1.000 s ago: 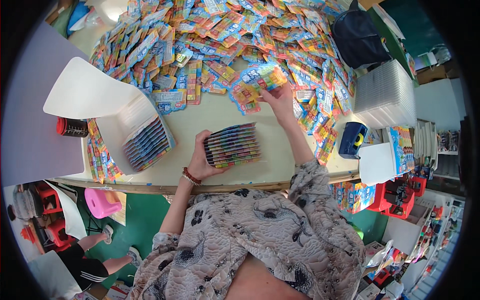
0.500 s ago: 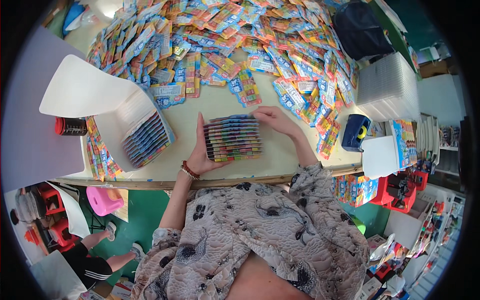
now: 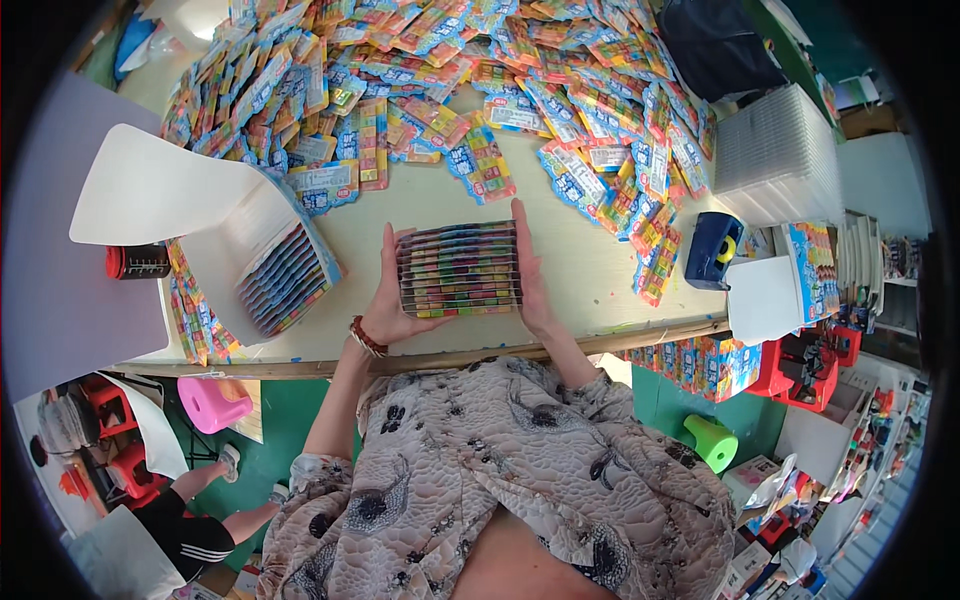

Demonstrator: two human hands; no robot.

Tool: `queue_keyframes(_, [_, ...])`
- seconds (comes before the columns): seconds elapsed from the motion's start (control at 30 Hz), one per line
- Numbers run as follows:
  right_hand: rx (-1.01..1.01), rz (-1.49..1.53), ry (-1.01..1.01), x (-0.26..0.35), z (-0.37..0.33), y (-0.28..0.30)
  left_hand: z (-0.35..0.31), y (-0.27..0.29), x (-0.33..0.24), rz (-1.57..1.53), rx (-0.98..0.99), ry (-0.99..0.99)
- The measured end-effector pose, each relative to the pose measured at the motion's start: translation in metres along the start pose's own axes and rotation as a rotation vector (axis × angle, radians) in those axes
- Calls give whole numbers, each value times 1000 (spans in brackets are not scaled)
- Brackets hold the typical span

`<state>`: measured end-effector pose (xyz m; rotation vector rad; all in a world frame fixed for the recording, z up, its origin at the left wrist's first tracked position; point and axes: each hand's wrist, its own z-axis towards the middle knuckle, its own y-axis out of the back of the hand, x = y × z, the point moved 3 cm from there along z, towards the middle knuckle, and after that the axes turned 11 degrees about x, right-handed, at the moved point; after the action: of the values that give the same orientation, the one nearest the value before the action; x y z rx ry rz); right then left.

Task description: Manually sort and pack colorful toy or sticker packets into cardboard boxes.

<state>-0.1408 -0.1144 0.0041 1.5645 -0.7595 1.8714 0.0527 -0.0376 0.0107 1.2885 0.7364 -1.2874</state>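
Between my two hands is a neat stack of colourful blister packs [image 3: 460, 268], their edges overlapping in rows. My left hand [image 3: 390, 302] supports its left side, thumb up along the edge and fingers under the near corner. Flat against the right side lies my right hand [image 3: 535, 285], fingers stretched upward, pressing the stack toward the left. Beyond the stack a single blister pack [image 3: 483, 165] lies at the edge of a large heap of loose packs [image 3: 420, 50]. To the left, an open white display box [image 3: 215, 265] holds a row of the same packs.
A tape dispenser [image 3: 712, 250] stands right of my hands, near a stack of clear plastic trays [image 3: 775, 160]. A filled box [image 3: 812, 270] sits at the table's right edge. On the left are a dark red-lidded jar [image 3: 138, 262] and loose packs [image 3: 200, 315]. Another person's legs [image 3: 205, 490] show below left.
My right hand has come down from the stack's far right corner to lie flat along its right side. The packs sit more evenly together, and the view has shifted slightly.
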Motion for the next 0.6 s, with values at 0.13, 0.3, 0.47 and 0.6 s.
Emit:
queue_keyframes(0.13, [39, -81, -72, -5, 1, 6, -1, 2, 12, 105, 44, 76])
queue_keyframes(0.3, [126, 284, -134, -10, 2, 32, -3, 2, 9, 121, 71, 75])
queue_keyframes(0.47, [225, 316, -263, 1, 8, 42, -3, 2, 10, 143, 86, 90])
queue_keyframes(0.6, [212, 296, -270, -3, 10, 45, -3, 2, 10, 123, 41, 72])
